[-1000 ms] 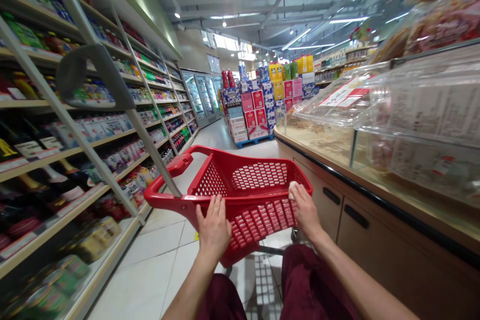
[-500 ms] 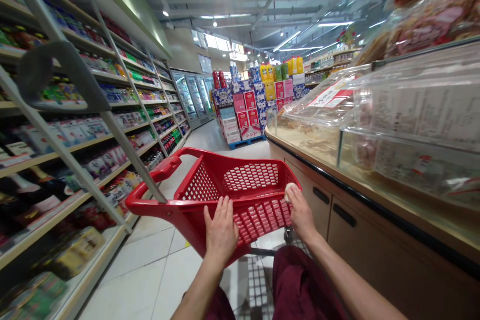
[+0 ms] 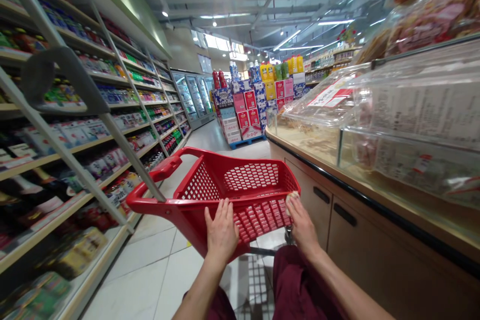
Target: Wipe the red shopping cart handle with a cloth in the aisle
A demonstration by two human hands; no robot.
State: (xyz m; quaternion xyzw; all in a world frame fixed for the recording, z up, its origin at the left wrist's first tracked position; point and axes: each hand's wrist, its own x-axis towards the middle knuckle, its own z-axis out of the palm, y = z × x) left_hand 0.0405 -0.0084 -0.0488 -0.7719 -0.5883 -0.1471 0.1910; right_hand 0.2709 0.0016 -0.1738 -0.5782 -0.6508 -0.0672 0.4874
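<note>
A red plastic shopping basket on wheels [image 3: 258,178] stands in front of me, with perforated sides and a grey pull handle [image 3: 63,82] slanting up to the left. My left hand [image 3: 221,230] lies flat against its near side, fingers stretched and together just below the rim. At the near right corner, my right hand [image 3: 302,225] presses a small whitish cloth [image 3: 291,199] to the outer wall just below the rim. The fingers cover most of the cloth. Nothing lies in the part of the basket's inside that shows.
Shelves of packaged goods [image 3: 123,90] line the left. On the right runs a wooden counter [image 3: 375,250] with a glass edge and clear plastic food boxes [image 3: 405,110]. Stacked drink cartons [image 3: 247,115] stand ahead on a blue pallet, near glass-door fridges [image 3: 193,95].
My right hand, with the cloth, has slid slightly down the basket's corner. My left hand and the basket have hardly moved.
</note>
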